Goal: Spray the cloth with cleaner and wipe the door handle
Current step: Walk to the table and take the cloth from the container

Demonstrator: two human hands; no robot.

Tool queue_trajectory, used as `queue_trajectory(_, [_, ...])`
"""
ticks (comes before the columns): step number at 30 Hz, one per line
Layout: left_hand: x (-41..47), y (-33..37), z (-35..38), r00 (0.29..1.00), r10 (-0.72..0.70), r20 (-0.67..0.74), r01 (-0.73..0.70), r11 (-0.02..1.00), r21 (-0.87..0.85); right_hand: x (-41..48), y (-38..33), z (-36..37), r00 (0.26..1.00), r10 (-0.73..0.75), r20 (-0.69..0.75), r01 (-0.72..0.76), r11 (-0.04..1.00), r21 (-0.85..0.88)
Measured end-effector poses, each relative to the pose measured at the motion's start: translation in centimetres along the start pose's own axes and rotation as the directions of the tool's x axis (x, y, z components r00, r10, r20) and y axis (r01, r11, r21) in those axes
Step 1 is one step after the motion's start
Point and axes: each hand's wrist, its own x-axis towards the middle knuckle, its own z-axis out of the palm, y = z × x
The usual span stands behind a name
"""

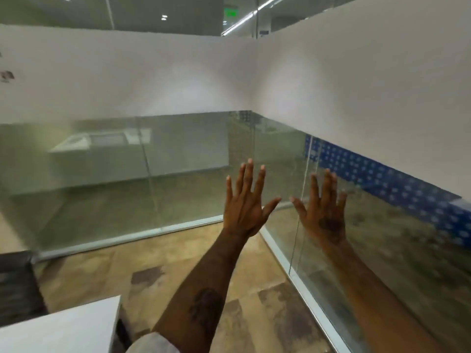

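My left hand is held out in front of me, back toward the camera, fingers spread, holding nothing. My right hand is raised beside it in the same way, fingers apart and empty, in front of the glass wall on the right. It looks faint against the glass, and I cannot tell whether it touches the pane. The thumbs point at each other with a small gap between them. No cloth, spray bottle or door handle is in view.
Glass partition walls with a wide frosted white band meet in a corner ahead. A metal floor rail runs along their base. A white desk corner and a black chair sit at the lower left.
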Motion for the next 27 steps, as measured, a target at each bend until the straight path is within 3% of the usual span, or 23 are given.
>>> queue_trajectory(6, [-8.1, -9.2, -0.6, 0.962, -0.27, 0.045, 0.259, 0.951, 0.166, -2.7, -9.2, 6.8, 0.972, -0.173, 0.161, 0.141, 0.971, 0.195])
queue_trajectory(11, [-15.2, -13.8, -2.3, 0.868, -0.497, 0.004, 0.473, 0.828, 0.302, -5.4, -16.6, 10.0, 0.878, -0.415, 0.24, 0.313, 0.875, 0.37])
queue_trajectory(18, [-25.4, -15.3, -6.2, 0.678, -0.728, -0.101, 0.687, 0.58, 0.438, -10.8, -26.3, 11.2, 0.666, -0.716, 0.211, 0.514, 0.645, 0.565])
queue_trajectory(22, [-30.9, -14.4, -9.5, 0.517, -0.837, -0.182, 0.777, 0.368, 0.511, -15.1, -31.1, 10.0, 0.526, -0.834, 0.169, 0.575, 0.494, 0.652])
queue_trajectory(27, [-38.0, -13.8, -13.0, 0.332, -0.895, -0.299, 0.863, 0.159, 0.479, -20.8, -37.2, 7.1, 0.352, -0.926, 0.133, 0.58, 0.328, 0.745])
